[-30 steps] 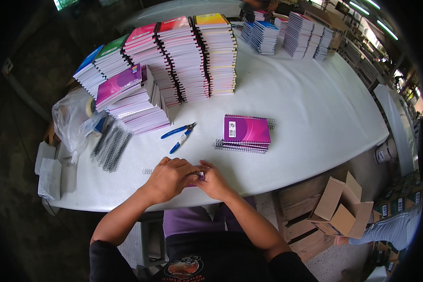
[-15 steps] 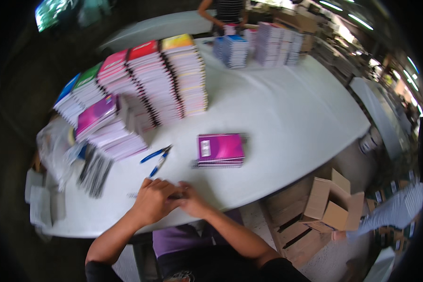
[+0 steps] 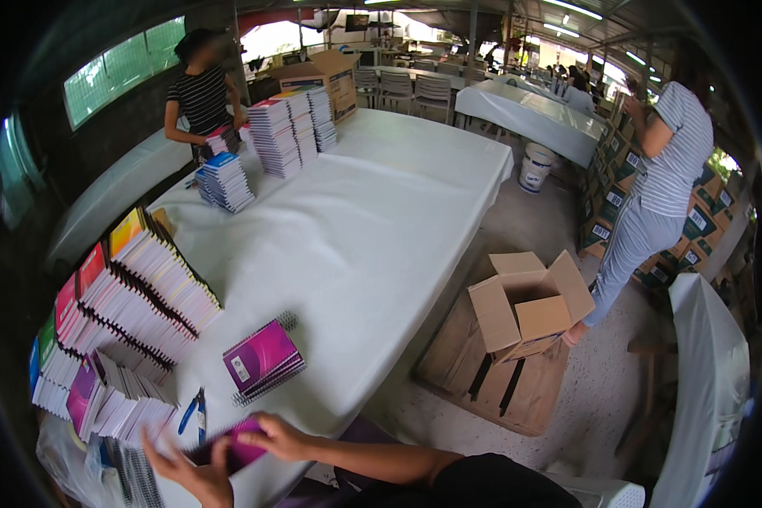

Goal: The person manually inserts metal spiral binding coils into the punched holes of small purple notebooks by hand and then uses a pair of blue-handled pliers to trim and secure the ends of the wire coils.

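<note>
A purple-covered spiral notebook (image 3: pixel 244 447) is tilted at the near table edge, partly hidden by my hands. My right hand (image 3: pixel 281 437) is closed on its right end. Beside its left end, my left hand (image 3: pixel 196 472) is open, fingers spread and slightly blurred; whether the thumb touches the cover I cannot tell. Just beyond lie blue-handled pliers (image 3: pixel 195 415), their handles apart. Farther off, a small pile of purple spiral notebooks (image 3: pixel 265 359) rests on the white-covered table (image 3: pixel 347 245). Loose black spiral wires (image 3: pixel 131 474) lie left of my left hand.
Tall notebook stacks (image 3: pixel 135 296) line the table's left side, with a plastic bag (image 3: pixel 63 461) below them. More stacks (image 3: pixel 279 131) stand at the far end near a person in a striped top. An open carton (image 3: pixel 525 309) sits on a wooden board at right, beside another person.
The view has swung right and upward. My hands, earlier close together at the near table edge, have parted, and a purple notebook now shows between them.
</note>
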Available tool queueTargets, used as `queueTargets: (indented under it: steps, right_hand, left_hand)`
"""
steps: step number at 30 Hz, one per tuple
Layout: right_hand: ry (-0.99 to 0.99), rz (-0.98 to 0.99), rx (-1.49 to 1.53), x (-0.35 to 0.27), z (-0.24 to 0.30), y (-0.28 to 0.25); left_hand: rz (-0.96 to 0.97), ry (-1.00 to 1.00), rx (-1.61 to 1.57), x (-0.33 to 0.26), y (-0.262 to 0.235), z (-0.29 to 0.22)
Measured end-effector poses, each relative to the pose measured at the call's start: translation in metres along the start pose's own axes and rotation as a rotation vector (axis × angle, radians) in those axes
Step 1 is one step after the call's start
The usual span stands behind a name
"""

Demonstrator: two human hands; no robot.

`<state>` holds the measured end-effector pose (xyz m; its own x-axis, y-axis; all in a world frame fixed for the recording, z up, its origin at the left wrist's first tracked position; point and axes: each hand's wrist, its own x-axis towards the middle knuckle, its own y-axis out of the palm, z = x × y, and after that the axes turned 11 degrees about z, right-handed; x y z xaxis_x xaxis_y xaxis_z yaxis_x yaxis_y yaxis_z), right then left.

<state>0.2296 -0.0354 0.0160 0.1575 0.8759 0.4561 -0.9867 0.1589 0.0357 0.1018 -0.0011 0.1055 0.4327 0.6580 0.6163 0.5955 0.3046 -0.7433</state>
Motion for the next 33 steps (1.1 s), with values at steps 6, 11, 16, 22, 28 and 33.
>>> queueTargets:
  steps: [6, 11, 16, 22, 28, 33]
  right_hand:
    - [-0.181, -0.493, -0.649, 0.044, 0.001, -0.050]
    - [-0.003, -0.789, -0.417, 0.056, -0.026, -0.100]
    - [0.027, -0.669, -0.399, 0.049, -0.051, -0.101]
    - [-0.006, -0.709, -0.468, 0.056, -0.053, -0.103]
    - [-0.061, -0.701, -0.455, 0.053, -0.045, -0.098]
    - [0.032, -0.626, -0.489, 0.054, -0.051, -0.098]
  left_hand:
    - [0.038, -0.368, -1.249, 0.034, 0.058, -0.038]
    - [0.069, 0.115, -0.355, 0.077, 0.109, -0.046]
    - [0.261, 0.318, -0.071, 0.047, 0.146, -0.032]
    - [0.036, -0.237, -0.534, 0.034, 0.156, 0.006]
    - [-0.170, -0.182, -0.447, 0.029, 0.163, -0.001]
    - [-0.151, -0.447, -0.755, 0.033, 0.170, -0.001]
